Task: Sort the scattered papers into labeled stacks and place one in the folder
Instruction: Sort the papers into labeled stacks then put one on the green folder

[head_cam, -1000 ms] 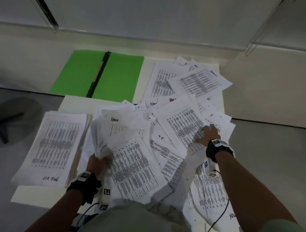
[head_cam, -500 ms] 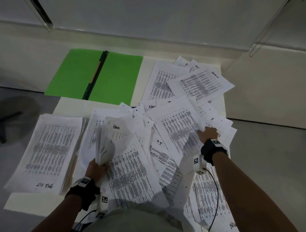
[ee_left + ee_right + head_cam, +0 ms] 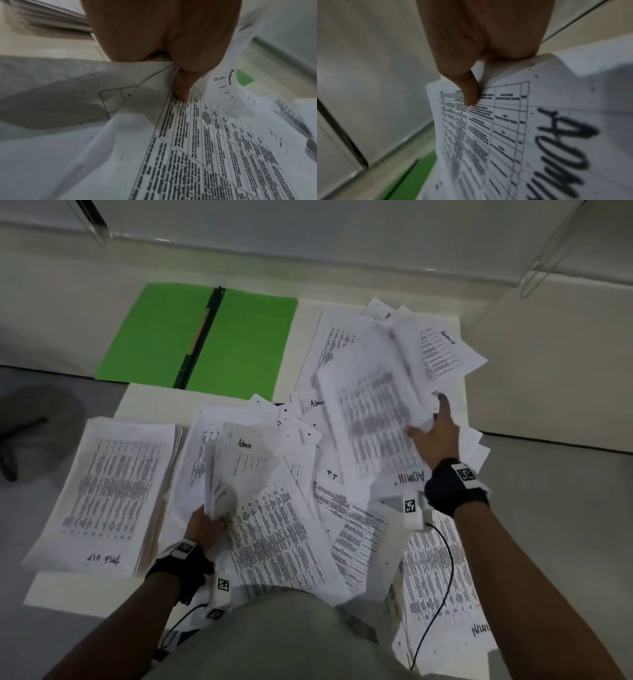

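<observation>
admin sheet (image 3: 513, 128) between right fingers (image 3: 469, 93)

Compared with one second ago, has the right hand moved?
Yes. The right hand has risen off the pile and gone farther from the person, toward the far edge of the table, lifting a sheet marked ADMIN pinched in its fingers.

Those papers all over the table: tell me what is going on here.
A person is sorting printed sheets by their handwritten labels. The right hand pinches a lifted sheet marked ADMIN, blurred in the head view. The left hand grips a bunch of sheets whose top one reads Admin. A squared stack lies at the left, an open green folder with no paper in it lies behind, and many loose papers are unsorted.
</observation>
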`<action>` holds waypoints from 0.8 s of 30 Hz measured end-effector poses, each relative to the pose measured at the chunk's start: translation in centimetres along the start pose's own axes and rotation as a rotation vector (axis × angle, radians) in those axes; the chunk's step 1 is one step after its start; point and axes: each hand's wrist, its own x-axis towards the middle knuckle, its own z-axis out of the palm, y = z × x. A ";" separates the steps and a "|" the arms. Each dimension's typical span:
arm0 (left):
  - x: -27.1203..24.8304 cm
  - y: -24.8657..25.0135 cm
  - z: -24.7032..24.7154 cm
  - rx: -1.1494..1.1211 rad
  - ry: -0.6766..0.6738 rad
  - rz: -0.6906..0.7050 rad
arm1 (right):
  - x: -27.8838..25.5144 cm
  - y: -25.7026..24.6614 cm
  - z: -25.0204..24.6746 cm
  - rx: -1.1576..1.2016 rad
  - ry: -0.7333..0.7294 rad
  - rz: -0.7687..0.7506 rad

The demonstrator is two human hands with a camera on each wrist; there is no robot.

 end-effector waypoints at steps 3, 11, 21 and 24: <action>0.2 0.0 0.0 -0.005 0.005 -0.001 | -0.7 -1.4 -3.1 0.092 0.122 -0.078; -0.1 -0.9 -1.7 -0.189 0.033 0.007 | -7.4 -1.2 -2.8 0.682 -0.170 0.036; -1.4 -5.4 -8.9 -0.374 0.238 -0.084 | -13.3 6.5 10.2 -0.448 -0.547 -0.022; -1.4 -6.7 -9.5 -0.273 0.247 -0.094 | -14.8 4.4 12.1 -0.426 -0.585 -0.021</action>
